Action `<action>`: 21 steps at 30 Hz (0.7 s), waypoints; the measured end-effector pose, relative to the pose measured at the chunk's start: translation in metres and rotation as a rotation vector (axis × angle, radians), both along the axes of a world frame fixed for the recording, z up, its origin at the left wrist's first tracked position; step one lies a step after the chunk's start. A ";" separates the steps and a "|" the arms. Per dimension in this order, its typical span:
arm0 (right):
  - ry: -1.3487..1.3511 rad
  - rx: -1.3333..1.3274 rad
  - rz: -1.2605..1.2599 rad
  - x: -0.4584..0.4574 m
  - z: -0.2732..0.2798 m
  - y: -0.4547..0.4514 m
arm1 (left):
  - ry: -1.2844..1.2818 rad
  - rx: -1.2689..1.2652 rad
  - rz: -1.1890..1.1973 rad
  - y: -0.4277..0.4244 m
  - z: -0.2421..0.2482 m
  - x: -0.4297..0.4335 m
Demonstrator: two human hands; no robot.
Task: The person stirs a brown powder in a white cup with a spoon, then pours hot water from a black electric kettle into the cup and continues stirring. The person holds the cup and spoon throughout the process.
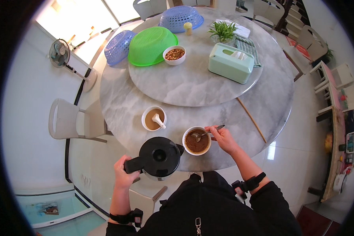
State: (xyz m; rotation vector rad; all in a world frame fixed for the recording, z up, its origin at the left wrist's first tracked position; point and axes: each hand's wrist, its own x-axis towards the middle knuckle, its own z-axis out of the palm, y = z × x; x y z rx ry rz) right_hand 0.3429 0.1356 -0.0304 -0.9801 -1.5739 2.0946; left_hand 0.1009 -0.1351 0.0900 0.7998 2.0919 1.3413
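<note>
My left hand (124, 171) grips the black handle of an electric kettle (160, 156), which has a black lid. The kettle's spout points right, close to a white bowl (185, 147) of brown, sauce-like liquid (201, 144). Between the fingers of my right hand (223, 138) is a metal spoon (196, 136), its head dipping into that liquid. To the upper left stands a second white bowl (143, 121) of tan liquid, with a white spoon (157, 119) resting in it. The kettle's lower body is mostly hidden under its lid.
On the marble table (121, 97) lies a wooden stick (251, 120). Its raised turntable (183, 91) holds a green basket (153, 45), a bowl of beans or nuts (174, 62), a green tissue box (230, 65) and a plant (223, 30). Blue baskets (180, 19) stand behind. A chair (66, 119) is at left.
</note>
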 end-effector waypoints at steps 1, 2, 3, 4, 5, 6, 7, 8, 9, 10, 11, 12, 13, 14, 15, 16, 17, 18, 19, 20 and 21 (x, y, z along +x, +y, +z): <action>-0.012 -0.012 0.018 -0.002 0.000 -0.001 | -0.034 -0.012 0.023 -0.005 0.002 0.003; -0.025 -0.023 0.039 -0.004 0.000 -0.003 | -0.089 0.000 0.039 -0.010 0.003 0.005; -0.031 -0.026 0.051 -0.007 0.001 -0.005 | -0.056 -0.020 0.056 -0.015 0.003 0.007; -0.038 -0.028 0.065 -0.010 0.001 -0.008 | -0.043 -0.018 0.066 -0.020 0.003 0.007; -0.044 -0.029 0.081 -0.014 0.002 -0.011 | -0.062 -0.012 0.078 -0.025 0.001 0.008; -0.037 -0.033 0.094 -0.017 0.002 -0.014 | -0.008 -0.025 0.091 -0.032 0.000 0.010; -0.029 -0.037 0.109 -0.020 0.003 -0.018 | 0.015 -0.035 0.104 -0.038 -0.003 0.012; 0.001 -0.054 0.123 -0.023 0.003 -0.021 | 0.008 -0.039 0.115 -0.045 -0.004 0.015; -0.011 -0.040 0.144 -0.026 0.003 -0.024 | 0.048 -0.058 0.140 -0.052 -0.006 0.018; 0.000 -0.040 0.165 -0.028 0.003 -0.026 | 0.059 -0.069 0.162 -0.059 -0.007 0.022; 0.014 -0.039 0.187 -0.030 0.002 -0.028 | 0.045 -0.072 0.186 -0.066 -0.008 0.026; 0.026 -0.044 0.197 -0.033 0.002 -0.030 | 0.076 -0.075 0.209 -0.073 -0.009 0.031; 0.037 -0.051 0.206 -0.035 0.001 -0.031 | 0.080 -0.069 0.233 -0.080 -0.010 0.036; 0.040 -0.080 0.206 -0.037 0.001 -0.033 | 0.083 -0.065 0.256 -0.086 -0.011 0.042; 0.040 -0.059 0.229 -0.038 0.000 -0.035 | 0.058 -0.054 0.283 -0.092 -0.012 0.048; 0.032 -0.058 0.240 -0.039 0.000 -0.037 | 0.034 -0.041 0.309 -0.097 -0.013 0.053; 0.050 -0.070 0.247 -0.039 0.000 -0.039 | -0.029 -0.011 0.331 -0.102 -0.014 0.058; 0.035 -0.070 0.257 -0.040 -0.001 -0.041 | -0.014 -0.014 0.354 -0.105 -0.016 0.063; 0.045 -0.084 0.261 -0.041 -0.002 -0.044 | -0.037 -0.001 0.372 -0.109 -0.017 0.069; 0.059 -0.119 0.254 -0.041 -0.002 -0.046 | -0.060 0.012 0.388 -0.111 -0.019 0.075; 0.053 -0.086 0.271 -0.041 -0.003 -0.049 | -0.072 0.007 0.398 -0.113 -0.022 0.079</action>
